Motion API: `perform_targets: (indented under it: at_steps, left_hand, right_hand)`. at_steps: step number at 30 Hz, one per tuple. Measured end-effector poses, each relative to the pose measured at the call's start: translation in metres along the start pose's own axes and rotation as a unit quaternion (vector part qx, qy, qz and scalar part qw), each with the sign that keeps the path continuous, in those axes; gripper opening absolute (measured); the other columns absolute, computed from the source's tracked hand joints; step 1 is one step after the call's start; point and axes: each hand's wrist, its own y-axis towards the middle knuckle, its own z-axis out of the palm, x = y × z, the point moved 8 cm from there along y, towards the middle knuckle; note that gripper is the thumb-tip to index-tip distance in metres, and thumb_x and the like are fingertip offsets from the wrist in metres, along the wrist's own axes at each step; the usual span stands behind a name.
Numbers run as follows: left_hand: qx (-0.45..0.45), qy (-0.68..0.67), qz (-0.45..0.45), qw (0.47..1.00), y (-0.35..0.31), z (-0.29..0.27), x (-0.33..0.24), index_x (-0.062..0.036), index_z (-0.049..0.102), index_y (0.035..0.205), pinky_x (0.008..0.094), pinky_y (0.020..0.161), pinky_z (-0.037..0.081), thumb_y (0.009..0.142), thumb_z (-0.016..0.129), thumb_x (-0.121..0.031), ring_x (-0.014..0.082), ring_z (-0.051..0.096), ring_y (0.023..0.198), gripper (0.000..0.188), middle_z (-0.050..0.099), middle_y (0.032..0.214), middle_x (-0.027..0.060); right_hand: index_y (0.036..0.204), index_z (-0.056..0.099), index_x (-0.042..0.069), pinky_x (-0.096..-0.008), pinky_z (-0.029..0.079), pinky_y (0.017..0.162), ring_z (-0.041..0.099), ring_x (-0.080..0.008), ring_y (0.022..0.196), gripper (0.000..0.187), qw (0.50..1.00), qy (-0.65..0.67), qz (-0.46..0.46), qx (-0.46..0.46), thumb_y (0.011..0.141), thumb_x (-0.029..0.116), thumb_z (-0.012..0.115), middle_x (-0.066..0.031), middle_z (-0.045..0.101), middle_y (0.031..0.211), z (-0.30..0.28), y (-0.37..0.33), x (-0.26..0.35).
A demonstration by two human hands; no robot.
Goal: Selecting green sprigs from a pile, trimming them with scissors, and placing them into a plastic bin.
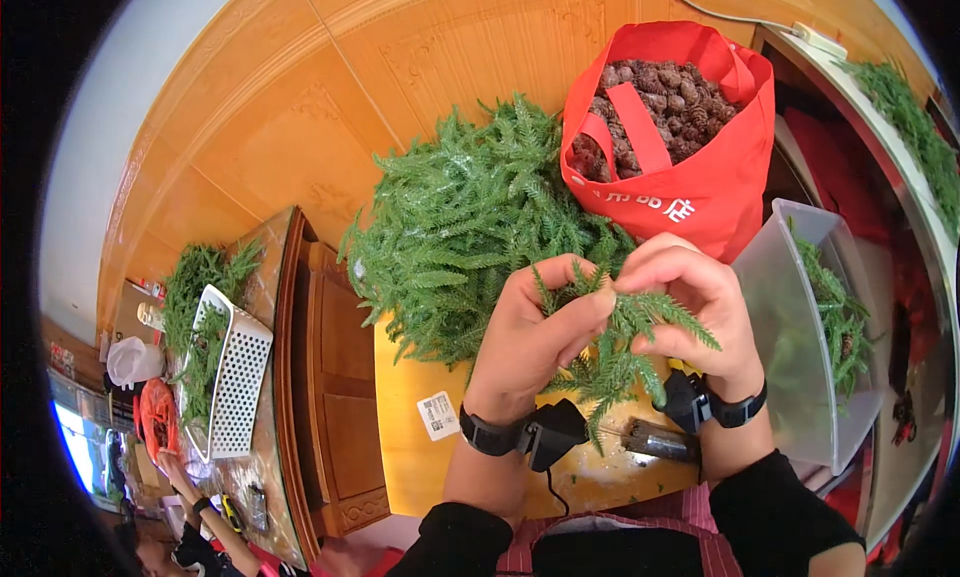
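Note:
Over the front of the yellow table (400, 402), both hands hold a green artificial pine sprig (622, 367), its needled branches drooping between them. My left hand (530, 327) pinches it with thumb and index finger. My right hand (700, 292) grips the same sprig near its top, fingertips close to the left thumb. The stem between the fingertips is mostly hidden. Just beyond my hands is a big heap of similar green sprigs (460, 227). A dark, shiny cylinder (660, 442) lies on the table by my right wrist, partly covered.
A red bag (690, 212) full of brown pine cones (680, 102) stands behind my right hand. To the right is a translucent plastic bin (800, 377) with greenery. At left, a white perforated basket (243, 377) of sprigs sits on another table, near another person's arm (225, 537).

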Motion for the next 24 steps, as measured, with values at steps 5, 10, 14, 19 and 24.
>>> perform_targets:
  at_steps: [5, 10, 14, 19, 24]
  left_hand:
    - [-0.031, 0.068, -0.02, 0.997, 0.001, -0.002, 0.006, -0.0007, 0.055, 0.087, 0.0157, 0.037, 0.022, 0.077, 0.062, -0.007, 0.0022, 0.035, 0.041, 0.013, 0.051, 0.06, -0.0008]
    - [0.047, 0.086, -0.06, 0.993, -0.003, 0.003, 0.008, -0.0027, 0.058, 0.083, 0.0164, 0.04, 0.025, 0.076, 0.064, -0.009, 0.0005, 0.038, 0.045, 0.011, 0.052, 0.064, -0.0029]
    - [0.137, 0.175, -0.021, 0.975, -0.004, 0.023, 0.007, -0.0005, 0.058, 0.077, 0.0206, 0.059, 0.039, 0.072, 0.065, -0.007, 0.005, 0.049, 0.065, 0.011, 0.056, 0.074, 0.0004]
    - [0.162, 0.224, -0.032, 0.961, -0.005, 0.025, 0.005, 0.0005, 0.057, 0.077, 0.0212, 0.066, 0.039, 0.072, 0.065, -0.007, 0.0053, 0.049, 0.07, 0.012, 0.056, 0.073, -0.0003]
    - [0.185, 0.19, -0.033, 0.964, -0.005, 0.027, 0.009, -0.0016, 0.056, 0.076, 0.0189, 0.052, 0.032, 0.074, 0.062, -0.006, 0.0033, 0.045, 0.059, 0.008, 0.053, 0.066, -0.0034]
  right_hand:
    - [0.086, 0.063, 0.002, -0.0268, 0.043, 0.067, 0.056, -0.0153, 0.08, 0.02, 0.987, -0.151, -0.04, -0.046, 0.067, 0.007, 0.071, -0.0082, 0.058, 0.085, -0.004, -0.001, 0.011]
    - [0.069, 0.059, 0.0, -0.0272, 0.042, 0.06, 0.055, -0.0178, 0.065, 0.021, 0.972, -0.217, -0.077, -0.056, 0.065, 0.016, 0.072, -0.008, 0.057, 0.07, -0.006, -0.002, 0.016]
    - [0.068, 0.057, 0.0, -0.0279, 0.041, 0.057, 0.055, -0.0186, 0.063, 0.023, 0.979, -0.2, -0.033, 0.017, 0.066, 0.017, 0.072, -0.0087, 0.057, 0.069, -0.006, -0.004, 0.018]
    - [0.066, 0.055, -0.001, -0.0276, 0.039, 0.055, 0.054, -0.0192, 0.061, 0.024, 0.983, -0.171, 0.014, 0.071, 0.067, 0.017, 0.071, -0.0096, 0.056, 0.068, -0.001, -0.006, 0.009]
    - [0.07, 0.056, 0.0, -0.027, 0.039, 0.056, 0.051, -0.0157, 0.062, 0.026, 0.994, -0.077, 0.076, 0.032, 0.07, 0.021, 0.07, -0.0071, 0.055, 0.069, -0.004, -0.009, 0.001]
